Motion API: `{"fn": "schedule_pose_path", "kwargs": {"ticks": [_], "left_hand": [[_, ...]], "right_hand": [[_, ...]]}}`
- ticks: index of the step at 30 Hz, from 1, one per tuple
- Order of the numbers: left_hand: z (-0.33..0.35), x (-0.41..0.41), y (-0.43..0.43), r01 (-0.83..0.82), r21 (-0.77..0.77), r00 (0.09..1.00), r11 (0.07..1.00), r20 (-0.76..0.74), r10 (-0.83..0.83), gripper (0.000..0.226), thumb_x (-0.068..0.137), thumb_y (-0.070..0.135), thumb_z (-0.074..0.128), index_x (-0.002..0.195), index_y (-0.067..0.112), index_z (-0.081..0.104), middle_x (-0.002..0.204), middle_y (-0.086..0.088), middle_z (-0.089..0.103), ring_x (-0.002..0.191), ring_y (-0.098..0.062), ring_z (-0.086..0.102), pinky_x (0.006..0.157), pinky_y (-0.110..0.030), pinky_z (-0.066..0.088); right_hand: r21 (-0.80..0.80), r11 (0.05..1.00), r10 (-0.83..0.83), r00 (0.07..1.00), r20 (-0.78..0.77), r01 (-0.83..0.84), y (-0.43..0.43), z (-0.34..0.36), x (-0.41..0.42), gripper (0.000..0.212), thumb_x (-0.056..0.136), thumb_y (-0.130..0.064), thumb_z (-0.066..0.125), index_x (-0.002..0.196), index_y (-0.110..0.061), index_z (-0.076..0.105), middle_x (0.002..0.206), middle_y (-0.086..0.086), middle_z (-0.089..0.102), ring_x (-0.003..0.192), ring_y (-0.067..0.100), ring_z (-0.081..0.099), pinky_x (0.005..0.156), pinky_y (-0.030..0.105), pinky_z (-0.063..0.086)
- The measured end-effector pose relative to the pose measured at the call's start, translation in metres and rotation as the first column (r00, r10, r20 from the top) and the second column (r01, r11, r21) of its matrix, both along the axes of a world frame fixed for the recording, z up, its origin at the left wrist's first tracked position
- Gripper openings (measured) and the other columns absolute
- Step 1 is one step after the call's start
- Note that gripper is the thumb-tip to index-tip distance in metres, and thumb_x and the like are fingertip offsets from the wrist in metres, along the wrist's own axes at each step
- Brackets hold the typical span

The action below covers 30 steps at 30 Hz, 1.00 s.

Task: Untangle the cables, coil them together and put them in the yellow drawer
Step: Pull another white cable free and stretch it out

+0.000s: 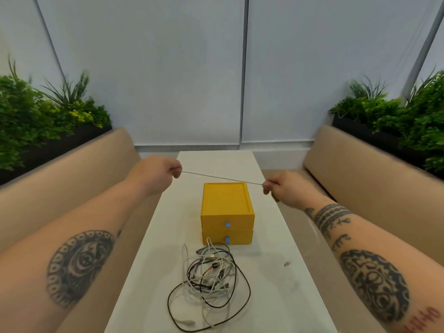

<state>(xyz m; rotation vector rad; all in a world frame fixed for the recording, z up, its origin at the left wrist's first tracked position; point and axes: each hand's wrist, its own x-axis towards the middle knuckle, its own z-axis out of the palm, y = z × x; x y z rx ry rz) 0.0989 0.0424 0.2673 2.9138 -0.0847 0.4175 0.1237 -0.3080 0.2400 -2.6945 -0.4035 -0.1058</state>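
A thin grey cable (pixel 221 178) is stretched taut in the air between my two hands, above the yellow drawer box (pixel 227 205). My left hand (pixel 158 173) pinches its left end and my right hand (pixel 283 188) pinches its right end. The box has two drawers, both closed, each with a small blue knob (pixel 227 224). In front of the box a tangled heap of black, white and grey cables (pixel 211 282) lies on the white table (pixel 276 272), with a red and black plug in its middle.
Beige bench seats (pixel 360 179) run along both sides of the narrow table. Planters with green foliage (pixel 48 121) stand behind each bench. A pale panelled wall closes the far end.
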Motion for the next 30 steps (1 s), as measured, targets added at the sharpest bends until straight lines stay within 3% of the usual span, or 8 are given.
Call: {"fn": "schedule_pose_path", "kwargs": {"ticks": [6,10,13,15,17,19,21,30], "left_hand": [[-0.020,-0.003,0.008,-0.113,-0.090,0.985,0.989,-0.143,0.100,0.022,0.096,0.025,0.050,0.084,0.026,0.069,0.086,0.005,0.069,0.089,-0.023,0.060,0.085,-0.036,0.052],[-0.017,-0.011,-0.012,-0.170,-0.233,0.950,0.958,-0.297,0.096,0.026,0.097,0.043,0.044,0.099,0.029,0.066,0.075,0.007,0.072,0.064,-0.017,0.065,0.071,-0.031,0.051],[-0.012,-0.018,-0.052,-0.140,-0.222,0.932,0.965,-0.358,0.052,0.043,0.098,0.061,0.031,0.119,0.033,0.055,0.102,0.011,0.070,0.070,-0.014,0.070,0.092,-0.038,0.050],[-0.013,-0.017,-0.081,-0.118,-0.159,0.924,0.980,-0.380,0.050,0.064,0.094,0.073,0.020,0.138,0.034,0.047,0.134,0.005,0.059,0.103,-0.019,0.068,0.103,-0.042,0.043],[-0.018,-0.012,-0.104,-0.156,0.010,0.935,0.988,-0.322,0.151,0.078,0.091,0.076,0.011,0.149,0.030,0.035,0.160,-0.005,0.031,0.134,-0.030,0.046,0.110,-0.050,0.032],[-0.019,-0.010,-0.120,-0.214,-0.014,0.955,0.977,-0.213,0.206,0.074,0.095,0.069,0.008,0.150,0.027,0.032,0.164,-0.012,0.013,0.140,-0.037,0.036,0.109,-0.057,0.028],[-0.016,-0.009,-0.133,-0.215,-0.139,0.974,0.967,-0.102,0.202,0.066,0.099,0.061,0.013,0.149,0.023,0.032,0.166,-0.012,0.004,0.146,-0.036,0.024,0.113,-0.058,0.027],[0.011,-0.019,-0.154,-0.427,-0.048,0.899,0.903,0.081,0.430,0.057,0.101,0.046,0.026,0.144,0.008,0.029,0.163,-0.022,-0.006,0.148,-0.050,-0.001,0.113,-0.068,0.012]], "right_hand": [[-0.018,1.000,0.007,0.999,-0.039,-0.008,-0.022,-0.016,0.007,0.032,0.101,-0.042,0.049,0.075,-0.033,0.066,0.074,-0.008,0.065,0.078,0.014,0.063,0.062,0.027,0.043],[0.006,0.996,0.085,0.996,-0.036,-0.085,-0.023,-0.012,0.009,0.032,0.102,-0.041,0.047,0.078,-0.032,0.067,0.072,-0.011,0.063,0.074,0.011,0.063,0.063,0.027,0.043],[0.016,0.985,0.169,0.985,-0.018,-0.169,-0.008,-0.004,0.006,0.031,0.102,-0.039,0.047,0.084,-0.028,0.070,0.072,-0.015,0.060,0.068,0.004,0.057,0.058,0.023,0.038],[0.026,0.972,0.233,0.972,0.025,-0.233,0.006,0.004,0.002,0.030,0.103,-0.039,0.047,0.088,-0.027,0.071,0.073,-0.017,0.058,0.070,0.003,0.055,0.057,0.021,0.036],[0.043,0.960,0.275,0.959,0.069,-0.278,0.014,0.015,-0.001,0.030,0.103,-0.037,0.047,0.091,-0.026,0.072,0.073,-0.019,0.056,0.072,0.001,0.054,0.058,0.020,0.036],[0.051,0.953,0.292,0.951,0.104,-0.298,0.017,0.025,-0.001,0.029,0.102,-0.037,0.048,0.091,-0.026,0.072,0.072,-0.020,0.055,0.075,0.005,0.056,0.062,0.022,0.039],[0.055,0.951,0.294,0.947,0.127,-0.303,0.018,0.035,-0.001,0.029,0.102,-0.038,0.048,0.093,-0.027,0.072,0.072,-0.021,0.056,0.078,0.006,0.058,0.065,0.024,0.042],[0.082,0.973,0.193,0.954,0.228,-0.216,0.020,0.066,-0.002,0.029,0.103,-0.038,0.048,0.094,-0.024,0.071,0.071,-0.019,0.056,0.075,0.008,0.057,0.064,0.026,0.041]]}}
